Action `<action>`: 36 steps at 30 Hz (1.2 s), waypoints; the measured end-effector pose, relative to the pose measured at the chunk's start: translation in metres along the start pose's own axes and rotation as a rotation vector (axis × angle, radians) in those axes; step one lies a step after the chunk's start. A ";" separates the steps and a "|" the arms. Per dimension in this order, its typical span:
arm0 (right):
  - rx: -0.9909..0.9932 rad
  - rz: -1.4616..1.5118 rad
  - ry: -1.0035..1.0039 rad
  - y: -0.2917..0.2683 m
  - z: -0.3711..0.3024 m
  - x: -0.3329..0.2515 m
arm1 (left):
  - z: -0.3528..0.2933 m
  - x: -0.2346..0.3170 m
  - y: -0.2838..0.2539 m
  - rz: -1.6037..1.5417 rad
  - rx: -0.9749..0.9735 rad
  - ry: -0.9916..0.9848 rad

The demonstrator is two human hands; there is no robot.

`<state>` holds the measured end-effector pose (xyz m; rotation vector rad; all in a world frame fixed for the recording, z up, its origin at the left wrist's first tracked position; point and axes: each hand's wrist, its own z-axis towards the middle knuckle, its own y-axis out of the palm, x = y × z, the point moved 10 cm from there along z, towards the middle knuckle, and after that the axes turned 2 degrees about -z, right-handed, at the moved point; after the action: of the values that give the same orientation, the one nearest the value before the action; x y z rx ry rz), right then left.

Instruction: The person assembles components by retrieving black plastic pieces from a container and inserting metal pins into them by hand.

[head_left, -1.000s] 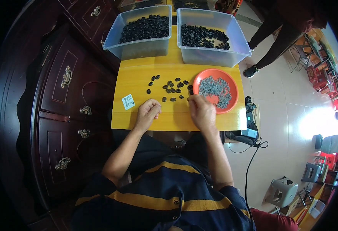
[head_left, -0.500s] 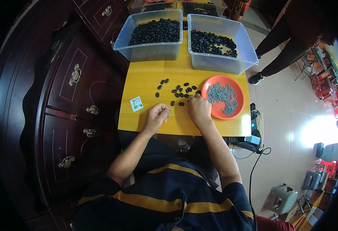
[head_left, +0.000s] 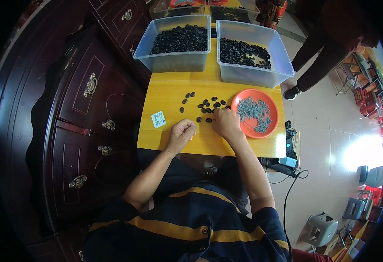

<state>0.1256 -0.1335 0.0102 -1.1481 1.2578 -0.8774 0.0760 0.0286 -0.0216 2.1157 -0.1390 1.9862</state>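
Yellow tabletop [head_left: 204, 146] spreads beneath both your hands, keeping everything, it seems, within short reach. Your right hand [head_left: 227, 124] points down at the loose black pieces [head_left: 203, 110], its grip drawn nearly closed; the tips are hidden, so whether a piece is pinched there cannot be told. Most of these pieces lie just left of that grip and beyond it, spread in one layer, probably so that each can be taken singly. Close on its right sits the red dish [head_left: 274, 103], whose raised rim likely stops the grey bits [head_left: 254, 109] from scattering. Your left hand [head_left: 182, 134] is curled, thumb against the bent fingers; whether its grip has hold of anything does not show. Left of it lies a white label [head_left: 158, 119], apart from the pieces. Beyond both grips, the left bin [head_left: 178, 65] and right bin [head_left: 252, 79] contain more black pieces, their walls presumably keeping the bulk together.
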 end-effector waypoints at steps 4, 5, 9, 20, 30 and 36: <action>0.055 0.129 -0.044 -0.019 -0.021 -0.013 | -0.002 0.002 -0.005 -0.015 0.035 -0.001; 0.159 0.284 -0.083 -0.030 -0.030 -0.014 | -0.003 0.003 -0.006 -0.022 0.046 -0.002; 0.299 0.871 -0.101 -0.039 -0.058 -0.008 | 0.000 0.011 -0.002 -0.056 0.057 -0.012; 0.113 1.620 0.193 0.037 -0.081 0.025 | 0.013 0.037 0.049 0.051 -0.026 0.152; 0.134 1.622 0.183 0.047 -0.077 0.031 | 0.012 0.035 0.051 0.316 0.011 0.194; 0.150 1.615 0.204 0.049 -0.078 0.031 | 0.012 0.033 0.053 0.311 -0.021 0.186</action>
<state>0.0490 -0.1641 -0.0401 0.2826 1.7010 0.1768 0.0777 -0.0225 0.0162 1.9813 -0.4787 2.3299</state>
